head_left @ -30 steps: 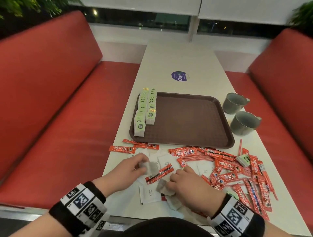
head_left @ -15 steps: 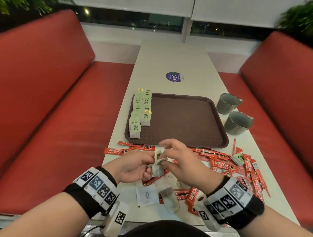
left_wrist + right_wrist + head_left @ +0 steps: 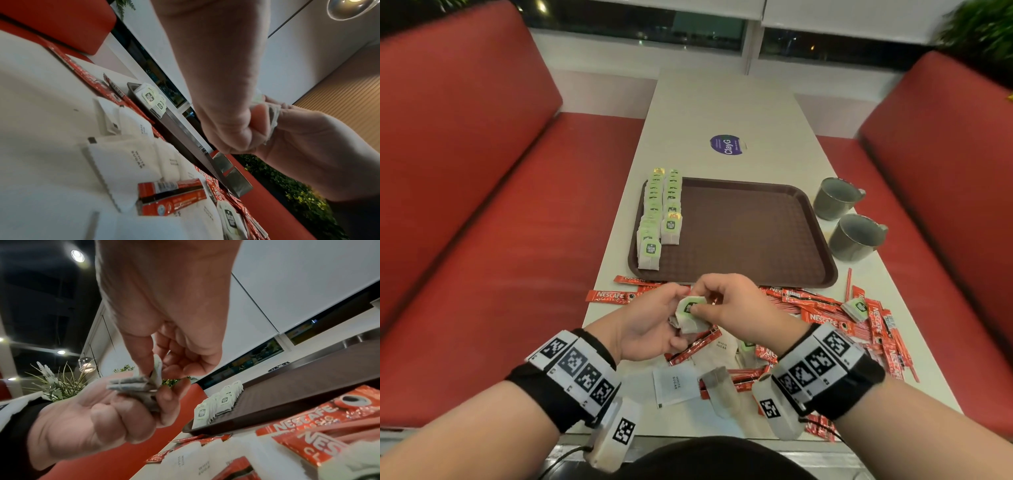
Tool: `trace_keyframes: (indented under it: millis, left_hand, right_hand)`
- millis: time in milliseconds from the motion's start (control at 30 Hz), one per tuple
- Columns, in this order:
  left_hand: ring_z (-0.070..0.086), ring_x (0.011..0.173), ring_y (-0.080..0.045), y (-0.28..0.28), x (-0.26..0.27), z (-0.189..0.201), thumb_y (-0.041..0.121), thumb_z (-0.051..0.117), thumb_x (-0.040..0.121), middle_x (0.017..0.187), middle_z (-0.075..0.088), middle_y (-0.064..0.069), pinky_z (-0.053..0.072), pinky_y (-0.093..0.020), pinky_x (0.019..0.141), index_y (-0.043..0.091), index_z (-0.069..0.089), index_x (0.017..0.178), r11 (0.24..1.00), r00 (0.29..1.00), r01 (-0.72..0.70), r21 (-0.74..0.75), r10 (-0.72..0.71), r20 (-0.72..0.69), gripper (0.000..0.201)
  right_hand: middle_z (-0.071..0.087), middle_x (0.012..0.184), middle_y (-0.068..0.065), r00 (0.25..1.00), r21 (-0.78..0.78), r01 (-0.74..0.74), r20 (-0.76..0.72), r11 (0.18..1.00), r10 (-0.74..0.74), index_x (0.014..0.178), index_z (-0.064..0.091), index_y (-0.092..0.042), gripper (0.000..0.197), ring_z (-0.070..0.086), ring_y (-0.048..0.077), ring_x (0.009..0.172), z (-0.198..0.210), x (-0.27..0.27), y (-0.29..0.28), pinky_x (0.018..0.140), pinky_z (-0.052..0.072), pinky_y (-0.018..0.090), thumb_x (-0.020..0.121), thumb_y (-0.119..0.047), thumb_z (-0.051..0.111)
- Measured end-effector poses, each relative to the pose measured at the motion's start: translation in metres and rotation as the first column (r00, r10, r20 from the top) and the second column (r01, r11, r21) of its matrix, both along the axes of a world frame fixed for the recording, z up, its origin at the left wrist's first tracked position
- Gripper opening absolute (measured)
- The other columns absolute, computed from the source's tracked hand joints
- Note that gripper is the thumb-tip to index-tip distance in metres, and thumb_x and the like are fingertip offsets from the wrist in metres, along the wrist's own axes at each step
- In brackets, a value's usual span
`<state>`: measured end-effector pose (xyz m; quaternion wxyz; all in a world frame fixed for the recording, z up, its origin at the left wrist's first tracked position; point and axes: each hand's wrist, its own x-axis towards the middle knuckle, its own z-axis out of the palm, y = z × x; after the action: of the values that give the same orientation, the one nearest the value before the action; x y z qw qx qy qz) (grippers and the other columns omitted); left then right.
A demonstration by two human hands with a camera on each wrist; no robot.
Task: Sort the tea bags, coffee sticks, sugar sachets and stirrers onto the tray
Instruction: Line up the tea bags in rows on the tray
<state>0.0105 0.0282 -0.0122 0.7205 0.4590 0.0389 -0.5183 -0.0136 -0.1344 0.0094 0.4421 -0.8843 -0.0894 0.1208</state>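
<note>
My left hand point(image 3: 673, 317) grips a small bunch of tea bags point(image 3: 690, 317) just above the table, in front of the brown tray point(image 3: 756, 236). My right hand point(image 3: 702, 301) pinches the green tag of the top bag between thumb and forefinger. In the right wrist view the bunched tea bags point(image 3: 131, 384) lie across my left fingers. Two rows of tea bags point(image 3: 661, 212) stand along the tray's left side. Red coffee sticks point(image 3: 822, 317), white sugar sachets point(image 3: 676, 382) and a red stirrer point(image 3: 848, 282) lie loose on the table.
Two grey mugs point(image 3: 834, 197) point(image 3: 856, 236) stand right of the tray. A loose tea bag point(image 3: 720, 390) lies near the table's front edge, another point(image 3: 856, 308) among the coffee sticks. Red bench seats flank the table. A round purple sticker point(image 3: 726, 144) sits beyond the tray.
Both hands lifted off the pile, each with a tea bag, and met in front of the tray. The bags are now gathered in my left hand.
</note>
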Motion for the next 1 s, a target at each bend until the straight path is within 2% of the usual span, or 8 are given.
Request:
trace_keyframes:
  millis: [167,267,500,667,767,867,933,1000]
  left_hand:
    - [0.04,0.054,-0.011,0.006,0.002,-0.001,0.046,0.03,0.098,0.066,0.051,-0.002,0.027,-0.019,0.044,0.012,0.058,0.103,0.998,0.998,-0.062,0.032,0.062,-0.012,0.045]
    - [0.035,0.055,-0.011,0.009,0.004,-0.005,0.056,0.027,0.096,0.066,0.047,-0.001,0.029,-0.019,0.044,0.013,0.055,0.112,0.997,0.998,-0.06,0.041,0.06,0.006,0.053]
    - [0.038,0.059,-0.013,0.009,0.01,-0.007,0.066,0.032,0.086,0.07,0.047,-0.003,0.03,-0.023,0.052,0.006,0.055,0.119,1.0,0.999,-0.013,0.009,0.012,0.038,0.072]
    - [0.057,0.098,-0.012,0.015,0.008,-0.005,0.078,0.05,0.073,0.103,0.068,0.003,0.039,-0.031,0.086,0.019,0.064,0.116,0.982,0.928,0.073,0.173,-0.131,0.35,0.075]
    - [0.058,0.1,-0.011,0.009,0.005,-0.007,0.04,0.064,0.085,0.093,0.071,0.007,0.039,-0.033,0.094,0.024,0.072,0.094,0.974,0.882,0.059,0.219,-0.154,0.445,0.019]
    - [0.065,0.09,-0.016,0.004,0.003,-0.008,0.012,0.05,0.097,0.092,0.07,-0.007,0.054,-0.029,0.084,0.005,0.063,0.107,0.985,0.937,-0.077,0.157,0.018,0.35,0.018]
    - [0.067,0.084,-0.022,0.007,0.002,-0.009,0.008,0.047,0.098,0.089,0.069,-0.013,0.057,-0.033,0.082,0.001,0.06,0.11,0.981,0.948,-0.126,0.149,0.074,0.31,0.019]
    - [0.066,0.08,-0.025,0.012,0.002,-0.01,0.006,0.045,0.098,0.088,0.067,-0.016,0.058,-0.037,0.078,0.0,0.058,0.115,0.978,0.958,-0.153,0.142,0.111,0.266,0.022]
  right_hand:
    - [0.07,0.092,0.006,0.99,0.083,-0.08,-0.112,0.993,0.089,0.074,0.064,-0.022,0.018,0.063,0.012,0.087,0.007,0.008,-0.003,0.087,0.05,0.033,0.082,-0.007,0.07]
    - [0.066,0.116,-0.001,0.972,0.09,-0.15,-0.167,0.985,0.163,0.074,0.064,-0.02,0.017,0.06,0.01,0.108,0.009,0.009,-0.005,0.097,0.044,0.028,0.082,-0.006,0.07]
    - [0.064,0.083,0.004,0.988,-0.032,-0.127,-0.088,0.991,0.124,0.082,0.068,-0.015,0.007,0.051,0.003,0.069,0.008,0.011,0.005,0.07,0.045,0.023,0.082,-0.01,0.072]
    - [0.059,0.069,-0.004,0.997,0.109,0.054,-0.067,0.993,-0.047,0.082,0.06,-0.016,0.019,0.055,0.001,0.053,0.012,0.015,0.002,0.051,0.043,0.012,0.082,0.0,0.07]
    - [0.06,0.082,-0.001,0.997,0.111,0.082,-0.01,0.99,-0.081,0.095,0.054,-0.022,0.03,0.056,0.01,0.068,0.005,0.013,0.002,0.061,0.047,0.017,0.08,-0.002,0.071]
    - [0.056,0.097,-0.01,0.948,-0.147,0.093,0.314,0.985,-0.042,0.106,0.053,-0.023,0.032,0.053,0.01,0.089,-0.001,0.0,-0.008,0.081,0.046,0.025,0.08,-0.016,0.072]
    - [0.056,0.096,-0.009,0.882,-0.346,-0.061,0.42,0.936,0.212,0.103,0.058,-0.022,0.028,0.053,0.014,0.092,-0.005,-0.018,-0.019,0.082,0.046,0.033,0.078,-0.023,0.072]
    - [0.059,0.099,-0.006,0.83,-0.525,-0.305,0.263,0.795,0.492,0.102,0.061,-0.025,0.027,0.052,0.017,0.095,-0.016,-0.039,-0.029,0.082,0.045,0.038,0.078,-0.033,0.069]
